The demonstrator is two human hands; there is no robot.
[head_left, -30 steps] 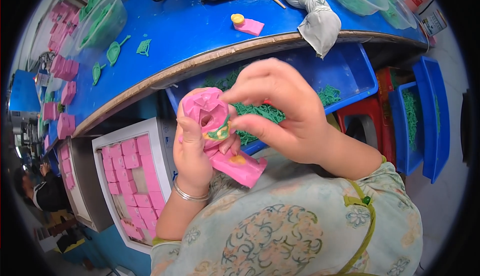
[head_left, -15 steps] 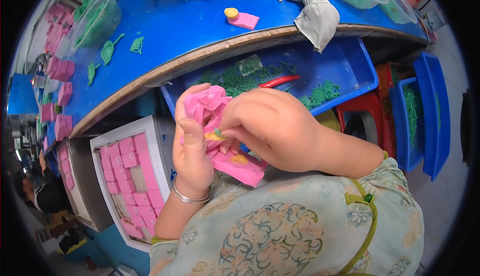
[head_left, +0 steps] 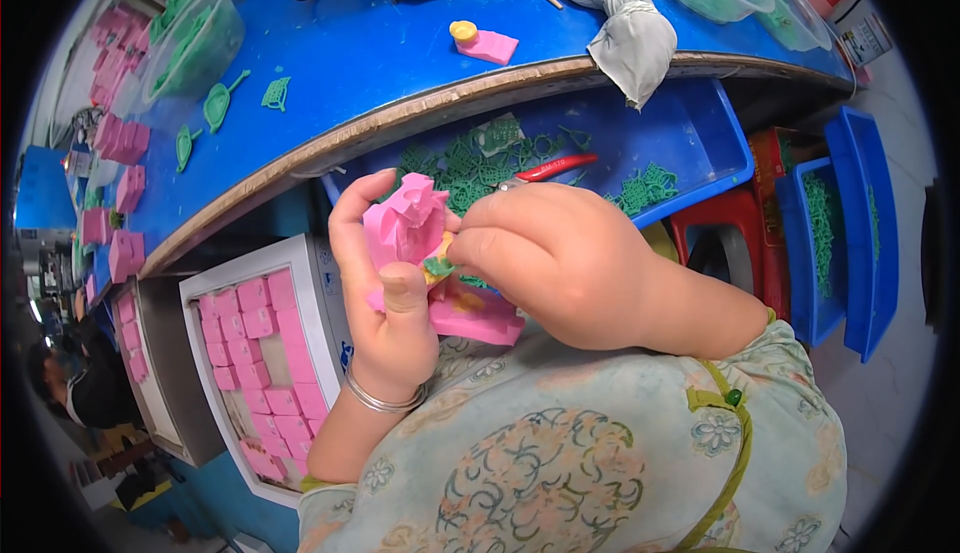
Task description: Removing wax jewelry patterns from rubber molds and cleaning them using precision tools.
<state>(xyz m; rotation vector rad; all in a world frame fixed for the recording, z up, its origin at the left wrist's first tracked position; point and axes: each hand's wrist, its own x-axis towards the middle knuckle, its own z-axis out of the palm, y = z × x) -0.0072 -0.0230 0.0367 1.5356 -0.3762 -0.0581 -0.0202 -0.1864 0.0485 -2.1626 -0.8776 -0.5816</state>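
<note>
My left hand (head_left: pixel 392 318) is closed round a pink rubber mould (head_left: pixel 405 228), which is spread apart into an upper folded part and a flat lower block. Yellow patches mark its inside faces. From the right, my right hand (head_left: pixel 575 263) pinches at a small green piece (head_left: pixel 438 267) against the yellow part of the mould; its fingertips are partly hidden behind the hand. Just beyond the hands, red-handled pliers (head_left: pixel 557 167) rest in a blue tray (head_left: pixel 712 138) with many green openwork pieces.
On the blue bench (head_left: pixel 360 63) stand a pink block with a yellow knob (head_left: pixel 487 46), a tied grey cloth bag (head_left: pixel 630 33) and clear tubs (head_left: pixel 205 48) of green pieces. A white frame (head_left: pixel 297 353) of pink blocks is at left, a red stool (head_left: pixel 725 233) at right.
The mould has tilted and is bent further apart, its lower block moving up a little. More of the green piece shows between the right fingers.
</note>
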